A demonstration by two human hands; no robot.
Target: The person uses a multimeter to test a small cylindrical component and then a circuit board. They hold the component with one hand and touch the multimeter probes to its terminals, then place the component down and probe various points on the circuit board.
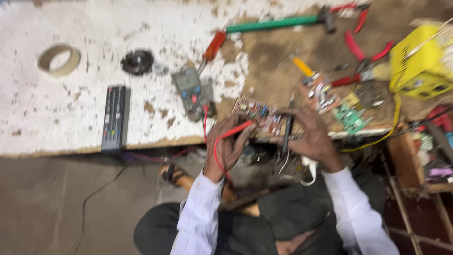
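A small brown circuit board (257,113) sits at the worn table's front edge. My left hand (226,144) grips a red test probe (238,129) whose tip rests on the board, its red lead looping down past my wrist. My right hand (311,137) holds a black test probe (288,127) upright against the board's right end. A grey multimeter (193,92) lies just left of the board, with leads running to it. The picture is blurred by motion.
A black remote control (114,117), a tape roll (59,59) and a dark round part (137,62) lie to the left. Red-handled pliers (361,56), a green-gripped hammer (278,22), more circuit boards (330,101) and a yellow box (422,61) crowd the right.
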